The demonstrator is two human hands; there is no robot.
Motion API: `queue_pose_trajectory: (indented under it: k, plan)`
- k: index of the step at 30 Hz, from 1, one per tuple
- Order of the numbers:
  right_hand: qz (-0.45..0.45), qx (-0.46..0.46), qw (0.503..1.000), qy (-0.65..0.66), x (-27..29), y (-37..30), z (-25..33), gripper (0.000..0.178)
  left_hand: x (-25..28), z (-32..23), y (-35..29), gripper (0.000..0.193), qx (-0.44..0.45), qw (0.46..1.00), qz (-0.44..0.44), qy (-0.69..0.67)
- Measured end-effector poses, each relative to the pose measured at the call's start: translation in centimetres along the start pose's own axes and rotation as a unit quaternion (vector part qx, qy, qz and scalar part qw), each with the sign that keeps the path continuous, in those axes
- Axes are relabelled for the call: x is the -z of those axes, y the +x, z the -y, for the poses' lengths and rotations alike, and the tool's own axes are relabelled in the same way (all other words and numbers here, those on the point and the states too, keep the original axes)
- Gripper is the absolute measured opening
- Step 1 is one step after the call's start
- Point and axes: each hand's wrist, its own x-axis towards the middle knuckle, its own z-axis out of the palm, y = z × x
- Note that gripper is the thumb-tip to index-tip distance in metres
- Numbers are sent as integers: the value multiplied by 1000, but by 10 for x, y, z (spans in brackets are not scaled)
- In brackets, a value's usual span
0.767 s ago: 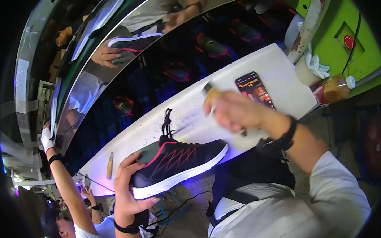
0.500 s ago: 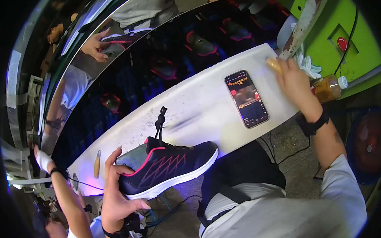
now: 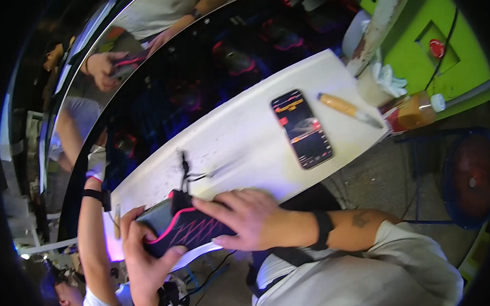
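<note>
A black sneaker with pink trim, crossed pink lines and a white sole lies along the table's near edge. Its black laces stick up from the throat, and a grey-green form shows in the opening. My left hand grips the heel, thumb on the side and fingers curled at the collar. Across the front of the shoe lies my right hand, its fingers bent over the upper near the laces and its thumb on the side; it hides the toe. A wooden-handled tool with a metal end rests beyond the phone.
A lit phone lies on the white table. At right are a drink bottle, gloves and a green panel with a red button. Shoes travel in the dark machine behind. A co-worker's arm reaches in at left.
My right hand has let go of the wooden-handled tool on the table and come left onto the sneaker. The left hand, still gripping the heel, is slightly lower in the picture.
</note>
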Motion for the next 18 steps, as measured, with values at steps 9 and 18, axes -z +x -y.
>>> queue_pose_trajectory:
  k: [9,18]
  plan:
    - [15,-12,986,163,19,5,-10,93,10,28,25,26,-8,905,-125,-406]
    - [-195,299,925,131,289,158,94,75,-133,88,-8,32,18,967,-221,-128]
